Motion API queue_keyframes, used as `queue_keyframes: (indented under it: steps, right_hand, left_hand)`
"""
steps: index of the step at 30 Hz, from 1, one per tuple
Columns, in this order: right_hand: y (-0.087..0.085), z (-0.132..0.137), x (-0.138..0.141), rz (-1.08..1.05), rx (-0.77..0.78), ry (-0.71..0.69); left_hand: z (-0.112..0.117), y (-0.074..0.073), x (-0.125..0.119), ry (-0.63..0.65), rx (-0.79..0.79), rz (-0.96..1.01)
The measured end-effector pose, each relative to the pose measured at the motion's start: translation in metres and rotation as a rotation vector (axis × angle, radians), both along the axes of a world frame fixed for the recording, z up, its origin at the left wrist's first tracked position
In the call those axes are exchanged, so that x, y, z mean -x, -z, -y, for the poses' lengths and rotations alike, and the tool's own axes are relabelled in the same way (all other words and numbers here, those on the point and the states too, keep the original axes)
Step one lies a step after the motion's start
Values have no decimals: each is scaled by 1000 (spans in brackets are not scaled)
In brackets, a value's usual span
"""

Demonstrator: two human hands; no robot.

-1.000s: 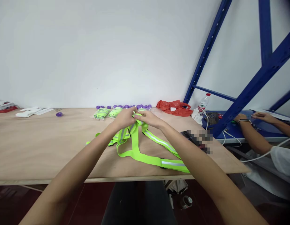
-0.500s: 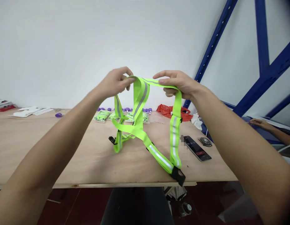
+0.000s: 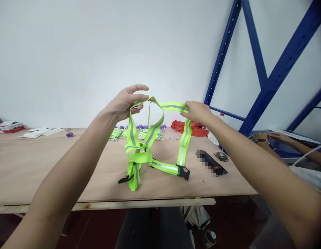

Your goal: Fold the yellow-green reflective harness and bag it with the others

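Observation:
A neon-green reflective vest (image 3: 183, 140) made of elastic straps with grey stripes hangs between my hands above the table. My left hand (image 3: 128, 102) holds its upper loop between thumb and fingers, with the index finger stretched out. My right hand (image 3: 196, 111) is closed on the strap at the upper right, pulling it out sideways. One black buckle (image 3: 183, 172) dangles at the lower right of the straps. Another black buckle piece (image 3: 124, 179) hangs at the lower left.
Bagged green straps (image 3: 150, 135) and small purple items (image 3: 142, 127) lie along the table's back. A red plastic bag (image 3: 177, 126), a phone (image 3: 212, 163) and a round dark object (image 3: 221, 156) are to the right. White papers (image 3: 43, 132) lie left. Another person's hands (image 3: 269, 137) show far right, behind blue posts.
My right hand has moved lower and its grip on the strap has closed. My left hand has also come down slightly, and the upper loop has opened wider. The lower-right buckle has risen.

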State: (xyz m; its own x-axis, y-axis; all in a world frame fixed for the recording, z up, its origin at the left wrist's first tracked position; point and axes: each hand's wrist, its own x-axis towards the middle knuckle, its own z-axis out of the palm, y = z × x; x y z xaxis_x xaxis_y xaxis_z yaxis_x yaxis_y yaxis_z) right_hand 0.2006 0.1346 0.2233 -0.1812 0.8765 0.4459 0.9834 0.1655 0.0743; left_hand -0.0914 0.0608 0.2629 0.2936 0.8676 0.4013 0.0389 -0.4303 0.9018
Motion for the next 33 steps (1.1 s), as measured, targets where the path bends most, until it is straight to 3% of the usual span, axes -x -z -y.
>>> queue_keyframes:
  steps: [4, 9, 13, 16, 21, 23, 27, 30, 33]
  right_hand:
    - [32, 7, 9, -107, 52, -23]
    - [64, 2, -9, -275, 130, -129]
    - [89, -5, -13, -601, 364, -324]
    - [108, 3, 13, -762, 570, -545]
    - [138, 30, 83, -727, 874, -908]
    - [149, 40, 103, -697, 991, -986]
    - [166, 54, 115, -614, 1095, -832]
    - [172, 50, 106, -599, 935, -729]
    - [169, 34, 90, -807, 800, -672]
  left_hand:
    - [5, 12, -7, -6, 1, 20]
    - [13, 17, 15, -47, -55, 14]
    - [15, 22, 28, -92, -84, -11]
    - [17, 26, 25, -50, -35, -5]
    - [21, 33, 16, 51, 75, 79]
    - [21, 35, 17, 64, 91, 96]
    - [16, 40, 24, 36, 91, 103]
    - [9, 51, 28, 47, 83, 118]
    - [5, 73, 21, 114, 104, 85]
